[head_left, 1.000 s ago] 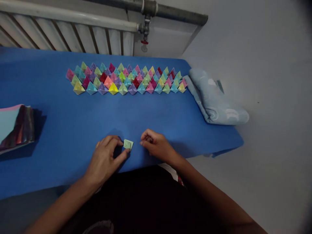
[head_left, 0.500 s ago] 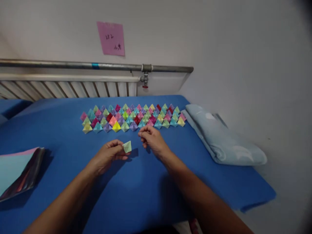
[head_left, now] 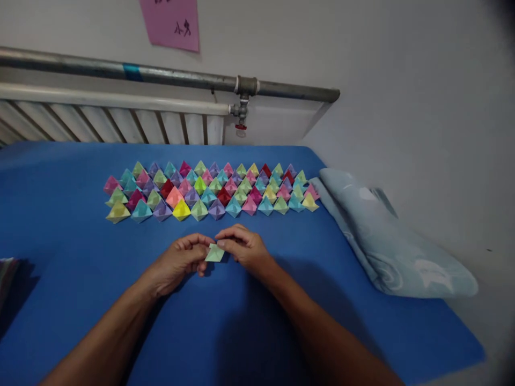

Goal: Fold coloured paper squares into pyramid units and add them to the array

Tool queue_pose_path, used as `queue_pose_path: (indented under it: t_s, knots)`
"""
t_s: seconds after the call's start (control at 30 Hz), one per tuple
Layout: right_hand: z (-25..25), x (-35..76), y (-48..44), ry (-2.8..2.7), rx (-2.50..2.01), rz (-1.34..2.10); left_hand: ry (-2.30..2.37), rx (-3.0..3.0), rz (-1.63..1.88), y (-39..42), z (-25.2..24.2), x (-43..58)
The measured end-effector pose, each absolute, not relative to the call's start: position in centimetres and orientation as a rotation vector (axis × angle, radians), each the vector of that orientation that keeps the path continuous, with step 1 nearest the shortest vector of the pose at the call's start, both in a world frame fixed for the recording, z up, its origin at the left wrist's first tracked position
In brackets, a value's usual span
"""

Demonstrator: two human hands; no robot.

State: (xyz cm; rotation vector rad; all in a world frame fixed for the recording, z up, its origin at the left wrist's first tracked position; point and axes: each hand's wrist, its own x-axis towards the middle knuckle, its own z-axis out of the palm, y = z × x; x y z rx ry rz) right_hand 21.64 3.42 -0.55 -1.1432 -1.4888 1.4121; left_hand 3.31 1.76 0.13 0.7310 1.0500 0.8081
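A small pale green folded paper piece (head_left: 215, 253) is pinched between my two hands, above the blue surface. My left hand (head_left: 177, 262) grips its left side with thumb and fingers. From the right, the thumb and index finger of my right hand (head_left: 247, 249) close on its upper right edge. Just beyond my hands stand several rows of small origami boats (head_left: 199, 210) in green, blue, purple, pink, red and yellow, packed closely together.
The blue sheet (head_left: 72, 246) spreads under everything. A folded light blue blanket (head_left: 398, 252) lies at the right by the wall. Part of a paper stack (head_left: 6, 276) shows at the left edge. Behind are a radiator (head_left: 112, 120), a metal pipe (head_left: 173, 78) and a pink note (head_left: 173, 24).
My right hand has moved in from apart and now touches the paper piece. My view has dipped and come closer; the paper stack has mostly left the frame.
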Motion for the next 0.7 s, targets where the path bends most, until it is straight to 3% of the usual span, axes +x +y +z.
queue_pose_path:
  t_s: [0.27, 0.47, 0.7]
  knots:
    - [-0.7, 21.3, 2.4, -1.716, -1.054, 1.315, 1.157, 0.856, 0.791, 1.3, 0.3, 2.2]
    - [-1.3, 21.1, 2.1, -1.755, -1.166, 1.05, 1.372, 1.531, 1.1, 0.6, 0.1, 1.8]
    - [-1.9, 20.5, 1.6, -1.914, -1.089, 0.879, 1.352, 1.635, 1.014, 0.4, -0.8, 2.1]
